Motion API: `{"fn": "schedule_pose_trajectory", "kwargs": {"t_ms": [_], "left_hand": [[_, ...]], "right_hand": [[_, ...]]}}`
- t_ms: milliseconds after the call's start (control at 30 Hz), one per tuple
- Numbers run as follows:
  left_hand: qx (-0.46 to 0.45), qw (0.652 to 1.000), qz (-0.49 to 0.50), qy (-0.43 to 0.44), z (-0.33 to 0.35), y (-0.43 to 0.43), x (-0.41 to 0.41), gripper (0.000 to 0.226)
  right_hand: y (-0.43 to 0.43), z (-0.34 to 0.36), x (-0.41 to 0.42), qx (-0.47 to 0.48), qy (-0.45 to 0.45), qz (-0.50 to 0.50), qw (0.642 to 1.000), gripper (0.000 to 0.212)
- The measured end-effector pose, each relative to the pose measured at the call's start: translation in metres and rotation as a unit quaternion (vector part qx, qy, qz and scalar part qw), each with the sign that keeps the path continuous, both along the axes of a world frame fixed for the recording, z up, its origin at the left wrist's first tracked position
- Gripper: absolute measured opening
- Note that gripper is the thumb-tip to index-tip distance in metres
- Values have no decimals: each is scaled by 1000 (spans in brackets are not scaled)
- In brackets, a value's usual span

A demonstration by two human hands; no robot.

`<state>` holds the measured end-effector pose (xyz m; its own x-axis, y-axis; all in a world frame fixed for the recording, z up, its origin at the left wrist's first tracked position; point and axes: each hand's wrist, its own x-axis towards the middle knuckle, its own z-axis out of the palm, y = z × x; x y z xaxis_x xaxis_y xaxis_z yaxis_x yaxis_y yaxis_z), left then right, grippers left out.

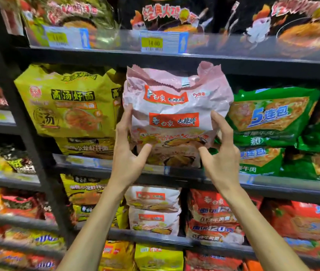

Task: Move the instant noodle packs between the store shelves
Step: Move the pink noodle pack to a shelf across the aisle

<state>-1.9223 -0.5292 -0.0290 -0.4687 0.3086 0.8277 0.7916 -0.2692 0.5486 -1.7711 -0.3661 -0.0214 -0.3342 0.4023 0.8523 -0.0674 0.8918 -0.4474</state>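
Note:
A pink-and-white instant noodle multipack [174, 106] stands upright in the middle shelf's opening, its crumpled top just under the shelf above. My left hand [127, 151] presses its left side with the thumb on the lower front. My right hand [221, 153] cups its right side, fingers spread. Behind its lower part another pink pack [174, 159] lies on the shelf edge [184, 174]. Two more pink packs [153, 198] are stacked one shelf down.
Yellow noodle packs [67, 102] crowd the left of the slot and green packs [268, 114] the right. Red packs [214, 218] sit lower right. The upper shelf rail [116, 55] carries price tags. A black upright post [28, 133] divides the bays.

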Motion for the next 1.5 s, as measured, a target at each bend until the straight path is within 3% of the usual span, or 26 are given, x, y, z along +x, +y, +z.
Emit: {"fn": "schedule_pose_trajectory", "kwargs": {"t_ms": [767,967,1300,1500], "left_hand": [[-57,997,45,30,18,31,-44,91],[-86,995,50,24,24,31,-50,90],[-91,993,77,4,24,29,-35,89],[-116,985,124,39,22,18,-26,88]], "right_hand": [[20,-1,-50,-41,22,-28,999,82],[18,11,-50,-18,-14,-63,998,80],[18,20,-36,-16,-86,-33,996,86],[12,29,-20,-8,-148,-30,988,87]]}}
